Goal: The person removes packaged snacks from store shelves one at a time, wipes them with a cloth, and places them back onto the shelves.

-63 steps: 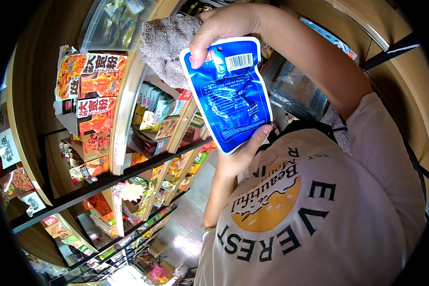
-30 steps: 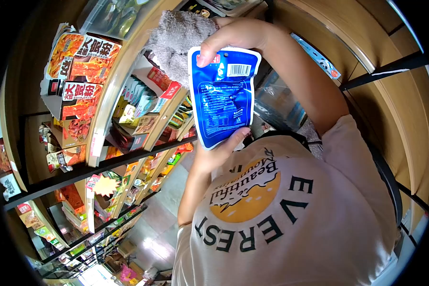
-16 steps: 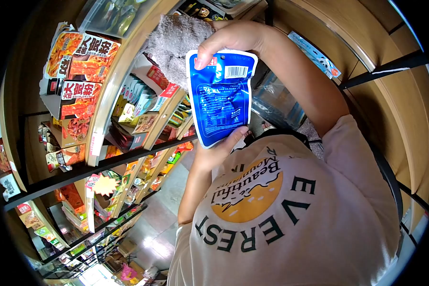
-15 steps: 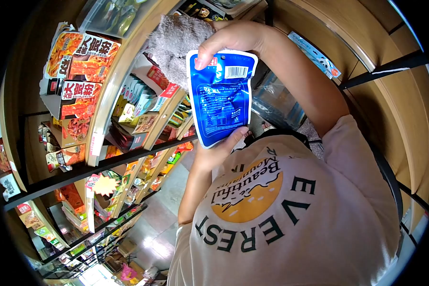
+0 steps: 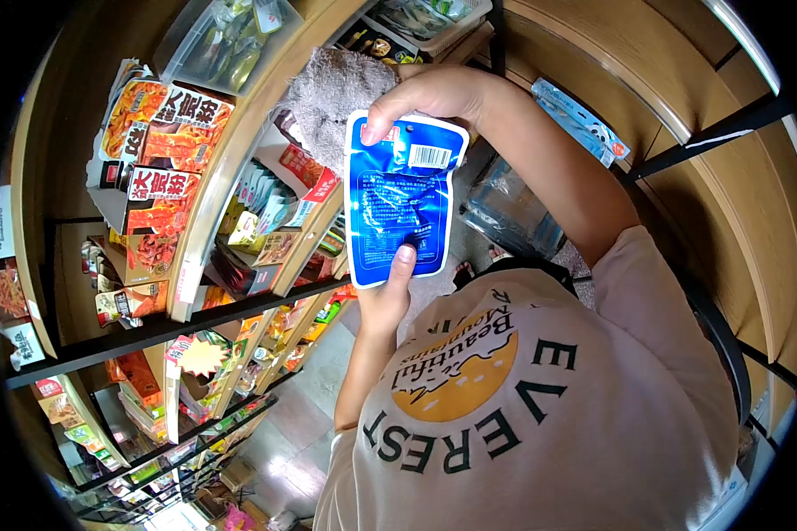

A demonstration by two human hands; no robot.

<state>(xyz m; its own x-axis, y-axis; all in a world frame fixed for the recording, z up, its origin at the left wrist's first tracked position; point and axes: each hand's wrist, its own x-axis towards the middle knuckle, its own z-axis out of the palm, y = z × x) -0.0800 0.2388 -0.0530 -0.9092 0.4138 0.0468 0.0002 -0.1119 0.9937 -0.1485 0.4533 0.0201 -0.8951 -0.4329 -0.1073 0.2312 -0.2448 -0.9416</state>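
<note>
A blue foil pouch (image 5: 403, 208) with a white edge is held upright before my chest, its printed side with the barcode facing me. My right hand (image 5: 425, 97) pinches its top left corner, thumb in front and fingers out of sight behind. Against that same hand bulges a grey fluffy cloth (image 5: 341, 93); how the fingers hold it is hidden. From below, my left hand (image 5: 385, 296) grips the pouch's bottom edge, with the thumb lying on the printed face and the other fingers hidden behind it.
Shelves with food packets (image 5: 186, 128) stand to the left, a clear plastic bin (image 5: 230, 44) above them. A basket (image 5: 443, 22) of packets is at the top. Wooden shelves (image 5: 629, 53) curve round the right, with a blue panda package (image 5: 580, 119). Below is grey floor (image 5: 301, 416).
The pouch, cloth and my right hand sit slightly lower in view. My left thumb has moved from the pouch's lower right corner to the lower middle of its face.
</note>
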